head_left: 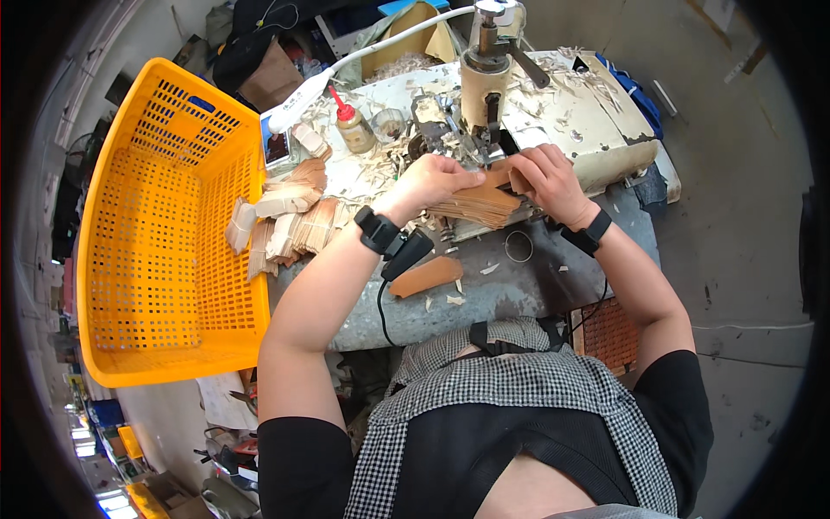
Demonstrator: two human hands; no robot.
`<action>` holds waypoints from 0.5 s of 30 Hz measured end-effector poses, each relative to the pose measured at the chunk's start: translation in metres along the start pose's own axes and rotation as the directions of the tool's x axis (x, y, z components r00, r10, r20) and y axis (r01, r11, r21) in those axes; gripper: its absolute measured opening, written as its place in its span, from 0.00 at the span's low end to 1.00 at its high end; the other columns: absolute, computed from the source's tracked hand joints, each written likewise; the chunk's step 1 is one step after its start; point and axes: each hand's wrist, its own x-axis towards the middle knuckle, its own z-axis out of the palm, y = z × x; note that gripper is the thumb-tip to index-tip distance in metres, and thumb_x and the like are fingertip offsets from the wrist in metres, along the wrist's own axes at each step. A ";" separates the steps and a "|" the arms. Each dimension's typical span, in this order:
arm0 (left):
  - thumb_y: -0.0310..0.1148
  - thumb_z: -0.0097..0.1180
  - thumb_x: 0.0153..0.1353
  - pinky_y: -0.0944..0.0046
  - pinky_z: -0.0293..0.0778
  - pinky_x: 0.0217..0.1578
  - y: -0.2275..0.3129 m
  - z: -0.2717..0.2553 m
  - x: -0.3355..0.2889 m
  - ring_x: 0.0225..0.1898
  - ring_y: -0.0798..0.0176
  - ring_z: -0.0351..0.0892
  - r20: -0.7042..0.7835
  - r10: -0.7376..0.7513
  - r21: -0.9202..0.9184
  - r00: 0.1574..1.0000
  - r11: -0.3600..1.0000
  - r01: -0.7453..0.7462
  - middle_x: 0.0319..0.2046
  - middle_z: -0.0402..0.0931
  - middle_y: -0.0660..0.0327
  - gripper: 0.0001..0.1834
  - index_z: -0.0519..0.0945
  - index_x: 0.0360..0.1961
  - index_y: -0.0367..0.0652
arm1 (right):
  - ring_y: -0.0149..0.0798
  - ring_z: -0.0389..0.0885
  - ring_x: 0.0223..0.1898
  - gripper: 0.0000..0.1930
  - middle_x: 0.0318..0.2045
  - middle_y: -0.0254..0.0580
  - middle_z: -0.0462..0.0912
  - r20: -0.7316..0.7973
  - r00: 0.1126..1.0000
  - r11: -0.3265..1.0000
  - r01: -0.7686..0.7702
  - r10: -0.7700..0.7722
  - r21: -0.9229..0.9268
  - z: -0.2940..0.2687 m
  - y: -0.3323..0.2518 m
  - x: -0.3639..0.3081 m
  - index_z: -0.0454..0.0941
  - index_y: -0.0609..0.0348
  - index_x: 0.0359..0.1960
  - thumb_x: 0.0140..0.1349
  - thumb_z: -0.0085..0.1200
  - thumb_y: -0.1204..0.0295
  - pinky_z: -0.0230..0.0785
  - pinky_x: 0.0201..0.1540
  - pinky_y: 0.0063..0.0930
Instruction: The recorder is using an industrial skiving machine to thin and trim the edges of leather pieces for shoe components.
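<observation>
Tan leather pc (496, 181) @ skiving mach (484, 91).
L hand (432, 183) half-curled, grip unclear; R hand (552, 183) pinching pc; scrap-strewn white tabletop (553, 125), gray flr (735, 381).

The person wears a black short-sleeved top (493, 445) under a black-and-white checked apron (510, 382) with broad straps (378, 463). Black bands (377, 232) circle both wrists — the left also bearing a dark blocky device (407, 254), trailing a thin black cable (379, 303).
</observation>
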 end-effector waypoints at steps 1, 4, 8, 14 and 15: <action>0.42 0.65 0.59 0.73 0.71 0.31 0.000 0.000 -0.002 0.28 0.76 0.76 0.074 0.028 -0.076 0.997 0.997 -0.023 0.27 0.80 0.68 0.14 0.82 0.33 0.41 | 0.45 0.75 0.39 0.17 0.37 0.42 0.76 0.001 0.999 0.999 -0.035 0.035 -0.031 0.001 0.004 0.000 0.72 0.59 0.40 0.47 0.62 0.79 0.69 0.42 0.36; 0.39 0.66 0.59 0.74 0.71 0.32 -0.009 -0.006 -0.011 0.28 0.77 0.76 0.134 0.086 -0.211 0.987 0.976 -0.056 0.29 0.80 0.69 0.12 0.81 0.34 0.42 | 0.48 0.75 0.41 0.13 0.38 0.44 0.77 -0.093 0.988 0.993 -0.122 0.122 -0.001 0.007 0.007 -0.003 0.70 0.60 0.37 0.50 0.60 0.81 0.69 0.43 0.37; 0.38 0.65 0.59 0.74 0.72 0.31 -0.023 -0.019 -0.011 0.28 0.77 0.77 0.089 0.015 -0.231 0.996 0.973 0.006 0.29 0.80 0.69 0.11 0.80 0.32 0.42 | 0.51 0.75 0.42 0.10 0.39 0.47 0.77 -0.127 0.966 0.956 -0.192 0.224 0.222 0.012 0.008 -0.013 0.69 0.62 0.36 0.55 0.56 0.82 0.69 0.45 0.38; 0.42 0.65 0.59 0.74 0.72 0.31 -0.011 -0.007 -0.004 0.28 0.76 0.76 -0.048 -0.039 -0.095 0.998 0.995 0.034 0.27 0.80 0.68 0.15 0.81 0.33 0.40 | 0.53 0.75 0.44 0.09 0.40 0.49 0.78 -0.081 0.966 0.919 -0.207 0.247 0.336 0.013 -0.003 -0.001 0.69 0.62 0.37 0.57 0.55 0.81 0.68 0.47 0.39; 0.43 0.65 0.59 0.74 0.72 0.31 -0.010 -0.004 -0.004 0.28 0.76 0.76 -0.038 -0.008 -0.087 0.999 0.996 0.005 0.28 0.80 0.68 0.15 0.82 0.33 0.40 | 0.53 0.75 0.44 0.09 0.40 0.50 0.78 -0.075 0.965 0.918 -0.212 0.251 0.335 0.012 -0.005 0.001 0.69 0.62 0.37 0.57 0.55 0.82 0.68 0.48 0.39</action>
